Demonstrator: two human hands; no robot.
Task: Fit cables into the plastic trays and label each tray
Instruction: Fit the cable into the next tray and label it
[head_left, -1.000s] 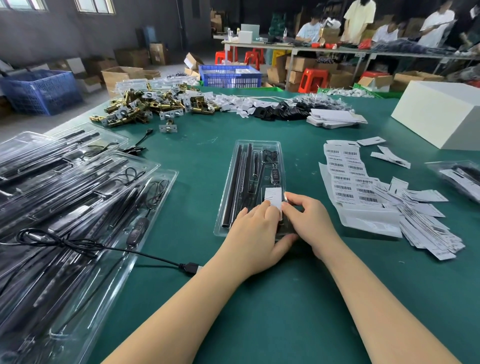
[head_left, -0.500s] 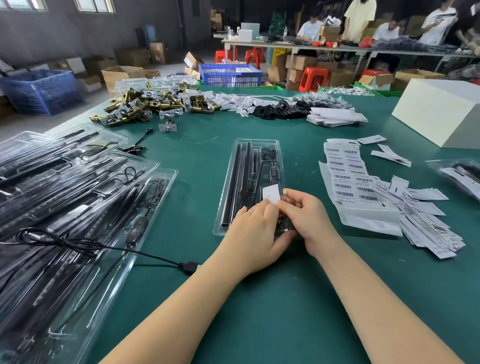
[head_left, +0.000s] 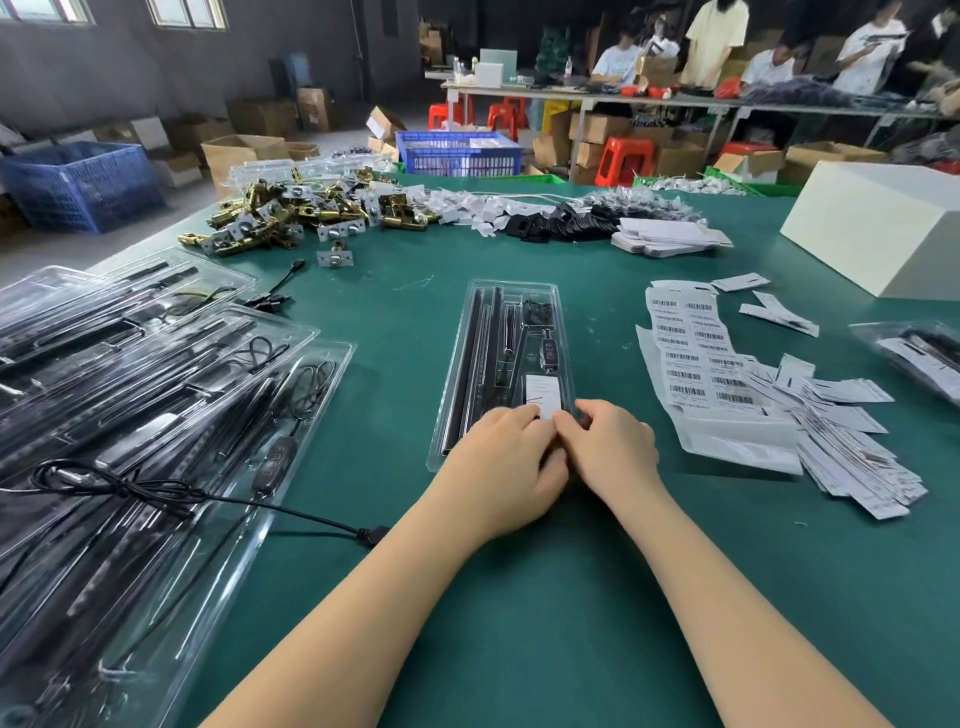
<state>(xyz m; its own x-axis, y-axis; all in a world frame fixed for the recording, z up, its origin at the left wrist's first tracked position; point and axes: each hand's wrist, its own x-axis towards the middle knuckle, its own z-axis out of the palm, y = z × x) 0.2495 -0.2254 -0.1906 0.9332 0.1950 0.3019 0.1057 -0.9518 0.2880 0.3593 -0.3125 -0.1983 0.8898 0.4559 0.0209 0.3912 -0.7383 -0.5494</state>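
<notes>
A clear plastic tray (head_left: 470, 358) lies lengthwise at the middle of the green table, holding black rods, a coiled cable and a small controller. A white label (head_left: 543, 392) sits on the tray's near right part. My left hand (head_left: 504, 467) covers the tray's near end, its fingertips pressing on the label's near edge. My right hand (head_left: 613, 447) is right beside it, fingers curled, pinching the label's near right corner. The two hands' fingertips touch. The tray's near end is hidden under them.
Filled clear trays (head_left: 130, 389) are stacked at the left, with a loose black USB cable (head_left: 291, 512) across them. Barcode label sheets (head_left: 691, 353) and paper strips (head_left: 852, 441) lie at the right, beyond them a white box (head_left: 878, 228). Brass parts (head_left: 291, 213) are heaped at the back.
My right hand's fingers have slid left along the label's near edge until they meet my left fingertips. The tray and label have stayed in place.
</notes>
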